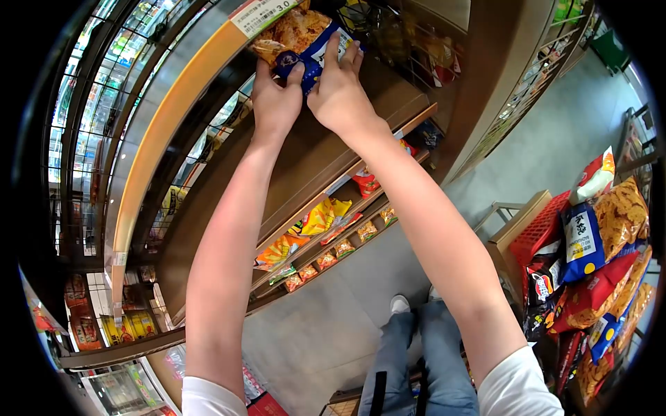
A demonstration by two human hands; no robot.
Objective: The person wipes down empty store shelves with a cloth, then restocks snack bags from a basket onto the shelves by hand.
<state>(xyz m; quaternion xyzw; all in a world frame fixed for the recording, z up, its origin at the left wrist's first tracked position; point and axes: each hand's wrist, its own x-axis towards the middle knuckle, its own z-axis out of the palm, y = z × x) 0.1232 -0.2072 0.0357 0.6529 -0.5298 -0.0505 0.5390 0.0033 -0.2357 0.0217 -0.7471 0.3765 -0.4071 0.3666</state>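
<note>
Up at the top of the view, both my arms reach onto a brown shelf [392, 93]. Between my hands is a blue snack bag [295, 33] with a picture of golden-brown food on its front. My left hand [276, 105] grips the bag's near left corner, thumb on its blue part. My right hand [345, 96] holds the right side, with fingers lying over the printed face. The bag's far end is partly hidden behind the shelf above, which carries a price label [265, 14].
Lower shelves hold orange and yellow snack bags [322, 216] and several small packets [326, 261]. At right, a red basket [538, 225] is heaped with snack bags, including a blue one [584, 236]. A wire rack [517, 104] stands beyond. Grey floor [312, 326] lies below.
</note>
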